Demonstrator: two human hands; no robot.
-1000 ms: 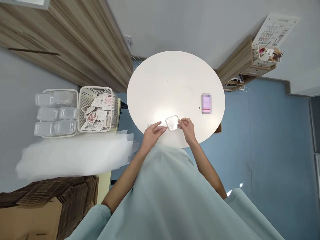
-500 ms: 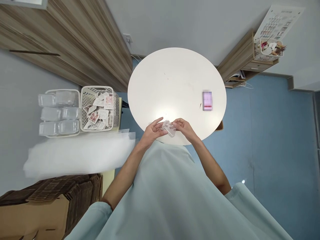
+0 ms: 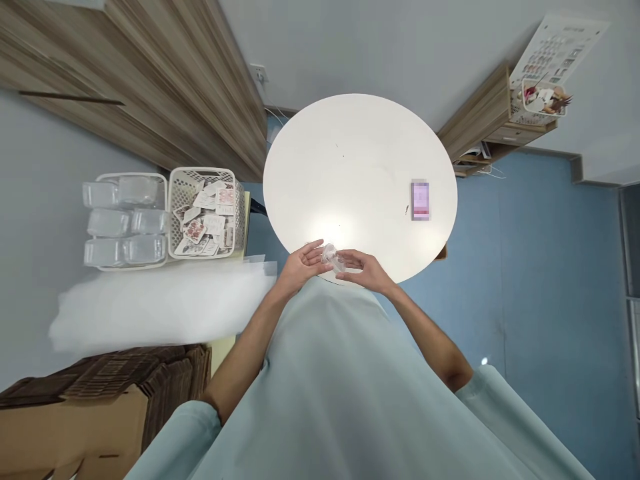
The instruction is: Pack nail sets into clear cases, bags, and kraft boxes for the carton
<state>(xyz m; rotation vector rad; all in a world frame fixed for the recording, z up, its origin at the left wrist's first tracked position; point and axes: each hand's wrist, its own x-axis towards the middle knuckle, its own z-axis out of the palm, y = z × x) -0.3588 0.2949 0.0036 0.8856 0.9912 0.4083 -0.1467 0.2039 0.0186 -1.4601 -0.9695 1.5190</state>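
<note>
Over the near edge of the white oval table (image 3: 360, 147), a small clear plastic container (image 3: 332, 256) is held tilted between my two hands. My left hand (image 3: 303, 267) grips its left side, thumb below and fingers above. On the other side, my right hand (image 3: 367, 270) has its fingertips and thumb around the container's right part. Glare and the see-through plastic hide what, if anything, is inside it. A phone (image 3: 421, 201) with a blurred pink-purple screen lies on the right part of the table, well away from both hands.
Left of the table stand a white basket of printed cards (image 3: 203, 220) and a basket with several clear plastic boxes (image 3: 107, 222). Nearer lie white translucent sheets (image 3: 160, 307) and stacked flat cardboard (image 3: 75, 427). A wooden cabinet (image 3: 195, 87) rises at the back left.
The container has turned in my hands. My right hand has shifted lower, its thumb now under the container and its fingers along the top. The left hand keeps its hold.
</note>
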